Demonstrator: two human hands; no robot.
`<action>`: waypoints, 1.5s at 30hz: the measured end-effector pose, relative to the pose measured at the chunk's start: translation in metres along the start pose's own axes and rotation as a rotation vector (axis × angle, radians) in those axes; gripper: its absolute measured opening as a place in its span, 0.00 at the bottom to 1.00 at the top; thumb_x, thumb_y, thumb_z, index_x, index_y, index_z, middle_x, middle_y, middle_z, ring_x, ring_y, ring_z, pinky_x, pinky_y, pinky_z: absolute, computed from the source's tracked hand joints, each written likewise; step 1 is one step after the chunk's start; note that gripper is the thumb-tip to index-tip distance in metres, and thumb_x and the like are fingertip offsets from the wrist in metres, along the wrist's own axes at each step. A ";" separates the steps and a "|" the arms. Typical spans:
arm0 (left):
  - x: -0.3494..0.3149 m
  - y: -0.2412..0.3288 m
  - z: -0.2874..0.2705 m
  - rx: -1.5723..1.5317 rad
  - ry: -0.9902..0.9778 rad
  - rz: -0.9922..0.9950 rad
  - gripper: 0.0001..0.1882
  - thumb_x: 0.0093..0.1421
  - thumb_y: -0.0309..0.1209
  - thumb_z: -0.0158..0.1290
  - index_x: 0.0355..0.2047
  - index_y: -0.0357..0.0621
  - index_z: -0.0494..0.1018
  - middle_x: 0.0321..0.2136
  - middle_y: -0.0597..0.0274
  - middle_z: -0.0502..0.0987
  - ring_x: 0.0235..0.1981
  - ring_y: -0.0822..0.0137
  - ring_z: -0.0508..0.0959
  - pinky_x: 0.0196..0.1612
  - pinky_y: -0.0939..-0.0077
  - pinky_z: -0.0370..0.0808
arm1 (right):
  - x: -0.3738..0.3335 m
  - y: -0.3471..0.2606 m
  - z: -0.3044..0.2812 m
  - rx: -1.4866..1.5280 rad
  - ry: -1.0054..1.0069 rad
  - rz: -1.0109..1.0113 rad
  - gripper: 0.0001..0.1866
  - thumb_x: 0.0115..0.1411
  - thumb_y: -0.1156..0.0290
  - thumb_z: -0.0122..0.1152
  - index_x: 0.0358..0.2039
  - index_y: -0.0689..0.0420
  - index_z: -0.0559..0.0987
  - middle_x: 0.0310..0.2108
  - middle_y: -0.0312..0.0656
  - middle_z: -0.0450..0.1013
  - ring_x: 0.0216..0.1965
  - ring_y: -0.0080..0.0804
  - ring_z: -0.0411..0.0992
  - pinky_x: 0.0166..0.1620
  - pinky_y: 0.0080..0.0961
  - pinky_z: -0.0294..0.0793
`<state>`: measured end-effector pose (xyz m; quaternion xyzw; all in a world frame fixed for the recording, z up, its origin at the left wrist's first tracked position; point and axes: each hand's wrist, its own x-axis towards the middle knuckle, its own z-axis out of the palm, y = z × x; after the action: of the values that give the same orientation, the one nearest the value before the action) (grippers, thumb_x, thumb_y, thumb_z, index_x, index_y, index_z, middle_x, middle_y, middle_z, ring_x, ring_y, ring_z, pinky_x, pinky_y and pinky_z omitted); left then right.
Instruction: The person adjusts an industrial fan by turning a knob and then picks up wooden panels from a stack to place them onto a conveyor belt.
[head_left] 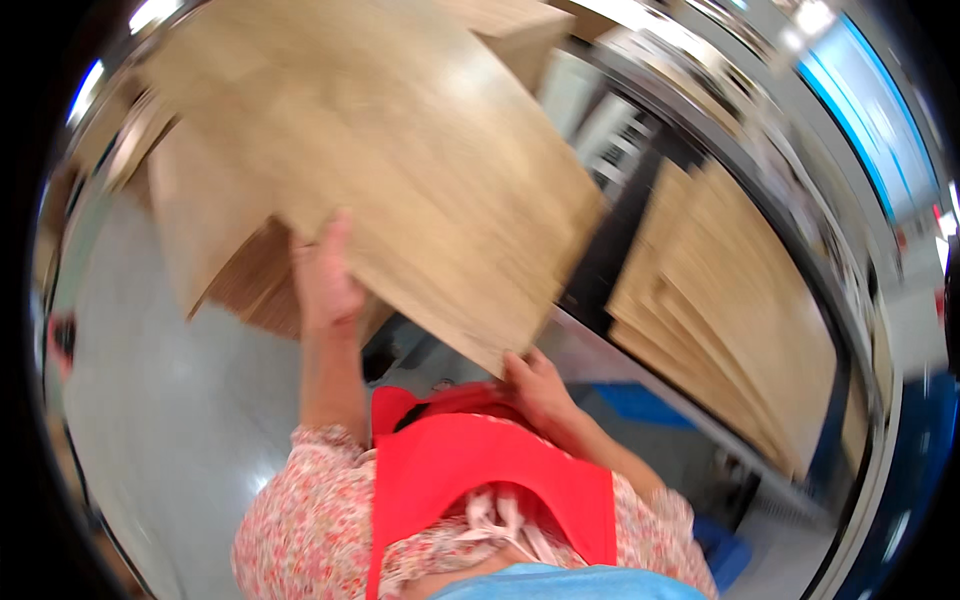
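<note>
A large, flat wood-grain board [400,150] spans the upper middle of the view, smeared by motion. My left hand [328,275] grips its near left edge, thumb on the top face and the other fingers hidden beneath. At the board's near right corner, my right hand [540,390] is closed on the edge, its thumb above. The board is held over a stack of similar boards [255,285] at the left, whose layered edges show below it.
On a dark worktable [590,260] to the right lies a fanned pile of wood-grain boards [730,310]. A blue bin [720,555] stands low at the right. Grey floor [130,380] stretches along the left. Another board stack [510,35] rises at the far side.
</note>
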<state>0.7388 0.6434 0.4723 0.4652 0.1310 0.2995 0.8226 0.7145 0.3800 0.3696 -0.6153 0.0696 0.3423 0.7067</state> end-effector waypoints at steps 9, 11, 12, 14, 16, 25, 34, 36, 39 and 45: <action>-0.049 0.028 0.150 0.167 -0.309 0.464 0.20 0.58 0.24 0.53 0.50 0.31 0.65 0.46 0.54 0.72 0.45 0.65 0.73 0.48 0.72 0.71 | 0.033 -0.004 0.021 0.366 -0.095 -0.054 0.30 0.64 0.40 0.34 0.42 0.57 0.68 0.29 0.41 0.71 0.27 0.33 0.74 0.31 0.30 0.75; -0.067 0.028 0.173 0.227 -0.380 0.526 0.19 0.57 0.23 0.54 0.49 0.31 0.66 0.45 0.55 0.73 0.44 0.67 0.74 0.48 0.74 0.70 | 0.036 -0.013 0.026 0.471 -0.172 -0.059 0.34 0.62 0.36 0.31 0.42 0.57 0.68 0.27 0.40 0.71 0.27 0.31 0.74 0.33 0.30 0.75; -0.076 0.026 0.185 0.362 -0.414 0.593 0.18 0.57 0.24 0.55 0.47 0.31 0.68 0.43 0.56 0.74 0.42 0.69 0.74 0.46 0.76 0.70 | 0.040 -0.016 0.027 0.485 -0.150 -0.083 0.34 0.62 0.36 0.31 0.42 0.57 0.68 0.27 0.40 0.71 0.27 0.31 0.74 0.33 0.30 0.75; -0.094 0.018 0.206 0.481 -0.483 0.660 0.16 0.57 0.25 0.55 0.45 0.31 0.69 0.41 0.57 0.75 0.40 0.70 0.74 0.45 0.78 0.70 | 0.047 -0.025 0.030 0.635 -0.202 -0.008 0.35 0.62 0.36 0.26 0.44 0.55 0.68 0.27 0.39 0.72 0.24 0.31 0.74 0.31 0.30 0.77; -0.116 0.012 0.228 0.595 -0.578 0.799 0.14 0.58 0.26 0.55 0.43 0.32 0.71 0.36 0.59 0.77 0.35 0.73 0.75 0.41 0.79 0.71 | 0.063 -0.026 0.034 0.740 -0.287 -0.080 0.33 0.62 0.37 0.28 0.45 0.54 0.68 0.28 0.38 0.72 0.25 0.31 0.74 0.31 0.30 0.76; -0.172 -0.025 0.272 0.746 -1.225 1.246 0.24 0.52 0.20 0.51 0.51 0.44 0.70 0.43 0.54 0.77 0.45 0.57 0.77 0.46 0.68 0.74 | -0.005 -0.057 0.011 0.577 -0.481 -0.097 0.24 0.63 0.45 0.42 0.43 0.53 0.72 0.34 0.35 0.74 0.31 0.26 0.74 0.36 0.28 0.75; -0.195 -0.133 0.258 0.894 -1.443 1.565 0.19 0.51 0.31 0.53 0.45 0.47 0.71 0.46 0.55 0.73 0.46 0.57 0.74 0.46 0.68 0.73 | -0.002 0.013 -0.014 0.114 -0.619 -0.174 0.18 0.63 0.54 0.47 0.41 0.54 0.75 0.37 0.36 0.74 0.32 0.24 0.73 0.37 0.27 0.72; -0.201 -0.147 0.277 0.810 -1.482 1.551 0.22 0.48 0.36 0.56 0.45 0.46 0.69 0.44 0.57 0.71 0.47 0.58 0.72 0.47 0.69 0.72 | -0.009 0.013 -0.021 0.103 -0.572 -0.101 0.16 0.63 0.56 0.47 0.42 0.55 0.74 0.37 0.37 0.74 0.32 0.24 0.73 0.36 0.26 0.72; -0.208 -0.164 0.306 0.768 -1.616 1.354 0.23 0.47 0.40 0.58 0.42 0.45 0.69 0.42 0.58 0.70 0.46 0.59 0.71 0.47 0.69 0.72 | -0.017 0.006 -0.027 0.131 -0.480 0.027 0.16 0.63 0.59 0.47 0.43 0.56 0.73 0.36 0.38 0.74 0.32 0.25 0.72 0.34 0.24 0.71; -0.223 -0.218 0.344 0.682 -1.508 1.328 0.19 0.53 0.43 0.54 0.42 0.47 0.72 0.45 0.56 0.71 0.51 0.57 0.68 0.51 0.67 0.68 | -0.008 0.014 -0.020 0.166 -0.414 0.071 0.16 0.64 0.59 0.47 0.44 0.57 0.72 0.36 0.38 0.73 0.31 0.25 0.72 0.34 0.23 0.71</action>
<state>0.8146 0.1858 0.4579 0.7151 -0.6164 0.2704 0.1886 0.7071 0.3585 0.3573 -0.4686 -0.0276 0.4790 0.7417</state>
